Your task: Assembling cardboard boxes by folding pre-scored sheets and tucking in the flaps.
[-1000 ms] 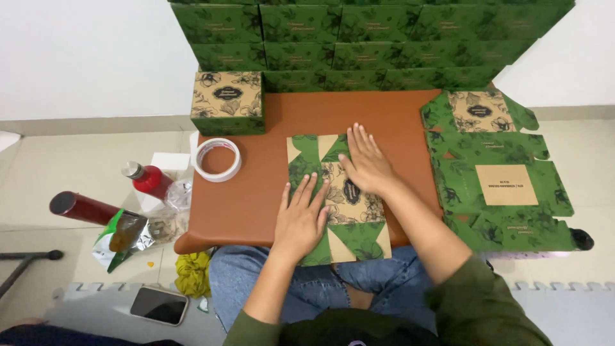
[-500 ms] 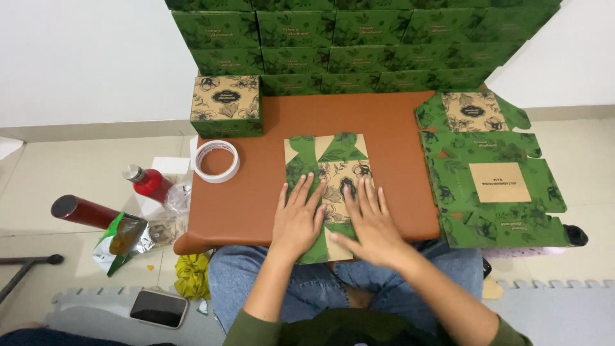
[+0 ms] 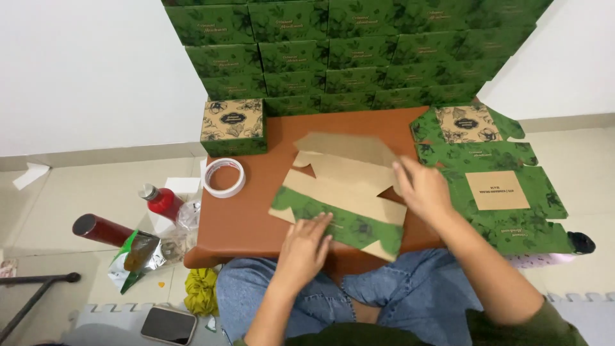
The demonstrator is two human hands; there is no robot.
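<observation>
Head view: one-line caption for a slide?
Left hand and right hand press a flat green-and-kraft carton blank on a brown table, beside a tape roll.

The flat box blank (image 3: 343, 192) is matt cardboard, plain brown kraft inside, green printed outside. The low surface (image 3: 243, 221) looks like smooth brown leatherette with a soft sheen. The tape roll (image 3: 223, 177) is glossy plastic; the foil pouch (image 3: 138, 256) shines; the jeans (image 3: 384, 301) are denim.
</observation>
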